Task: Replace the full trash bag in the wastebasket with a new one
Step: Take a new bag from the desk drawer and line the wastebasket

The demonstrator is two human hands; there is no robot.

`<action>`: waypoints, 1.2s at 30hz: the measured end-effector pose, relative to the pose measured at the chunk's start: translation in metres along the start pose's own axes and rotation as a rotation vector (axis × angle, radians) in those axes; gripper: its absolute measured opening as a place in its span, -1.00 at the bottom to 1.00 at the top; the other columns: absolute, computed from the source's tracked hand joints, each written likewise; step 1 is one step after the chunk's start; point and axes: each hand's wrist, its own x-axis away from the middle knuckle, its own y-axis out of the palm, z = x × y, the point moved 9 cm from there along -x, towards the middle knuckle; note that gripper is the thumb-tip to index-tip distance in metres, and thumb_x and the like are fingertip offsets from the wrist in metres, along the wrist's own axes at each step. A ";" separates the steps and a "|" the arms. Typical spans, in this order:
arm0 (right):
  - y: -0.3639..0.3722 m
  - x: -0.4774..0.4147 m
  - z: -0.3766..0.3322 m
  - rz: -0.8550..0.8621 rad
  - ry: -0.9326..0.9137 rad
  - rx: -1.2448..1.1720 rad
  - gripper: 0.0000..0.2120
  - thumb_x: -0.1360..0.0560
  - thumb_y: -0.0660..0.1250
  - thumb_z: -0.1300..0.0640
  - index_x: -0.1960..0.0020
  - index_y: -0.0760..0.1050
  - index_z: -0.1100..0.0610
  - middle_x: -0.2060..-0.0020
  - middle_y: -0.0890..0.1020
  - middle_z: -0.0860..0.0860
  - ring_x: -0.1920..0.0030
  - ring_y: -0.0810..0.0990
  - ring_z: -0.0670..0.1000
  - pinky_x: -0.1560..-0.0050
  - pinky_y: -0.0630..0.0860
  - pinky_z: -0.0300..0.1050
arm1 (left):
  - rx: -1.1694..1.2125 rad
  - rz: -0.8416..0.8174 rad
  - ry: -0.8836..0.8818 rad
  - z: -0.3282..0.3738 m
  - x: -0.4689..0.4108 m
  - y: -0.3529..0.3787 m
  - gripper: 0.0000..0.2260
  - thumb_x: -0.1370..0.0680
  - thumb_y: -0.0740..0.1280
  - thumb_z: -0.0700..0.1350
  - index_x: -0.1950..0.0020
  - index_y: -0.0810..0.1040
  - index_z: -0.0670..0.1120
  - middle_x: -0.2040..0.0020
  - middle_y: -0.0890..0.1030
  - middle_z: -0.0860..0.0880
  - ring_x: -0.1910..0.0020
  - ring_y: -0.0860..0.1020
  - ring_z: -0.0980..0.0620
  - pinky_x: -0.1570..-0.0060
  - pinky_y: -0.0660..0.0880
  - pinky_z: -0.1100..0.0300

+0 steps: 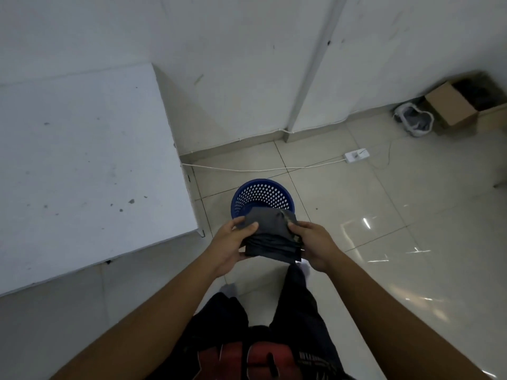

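A folded dark grey trash bag [270, 238] is held in front of me, above the near rim of a blue perforated wastebasket [262, 196] that stands on the tiled floor. My left hand [231, 242] grips the bag's left edge, thumb on top. My right hand [312, 244] pinches its right edge. No bag shows inside the basket; its holed wall is bare. The bag hides the basket's near part.
A white table [82, 165] stands at the left, close to the basket. A white power strip [356, 155] and its cord lie on the floor behind. A white bag [414, 120] and a cardboard box [455, 105] sit by the far right wall.
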 end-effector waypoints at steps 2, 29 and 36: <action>-0.005 -0.020 -0.018 0.021 -0.031 0.038 -0.69 -0.51 0.43 0.12 -0.22 0.50 0.16 -0.06 0.66 0.16 -0.06 0.66 0.16 0.19 0.65 0.01 | 0.036 0.014 0.034 0.012 -0.014 0.007 -0.49 -0.47 0.46 -0.16 -0.36 0.35 -0.09 -0.27 0.55 -0.14 -0.20 0.56 -0.13 0.08 0.60 -0.02; 0.006 -0.377 -0.060 -0.402 -0.269 0.688 -0.94 -0.53 0.40 0.10 0.08 0.60 0.08 0.14 0.65 -0.02 0.05 0.63 0.00 0.05 0.61 -0.11 | -0.100 0.453 0.072 -0.024 -0.319 0.001 -0.59 -0.43 0.50 -0.09 -0.26 0.56 -0.03 -0.18 0.62 -0.03 -0.13 0.60 0.04 -0.16 0.56 0.11; 0.014 -0.448 -0.019 -0.293 -0.376 0.942 -0.82 -0.57 0.32 -0.02 0.03 0.55 0.09 0.18 0.62 -0.12 0.17 0.56 -0.19 0.20 0.43 -0.41 | -0.143 0.541 0.040 -0.074 -0.384 -0.035 -0.80 -0.51 0.40 -0.20 -0.06 0.60 0.07 -0.07 0.65 -0.02 -0.04 0.61 0.06 -0.02 0.55 0.26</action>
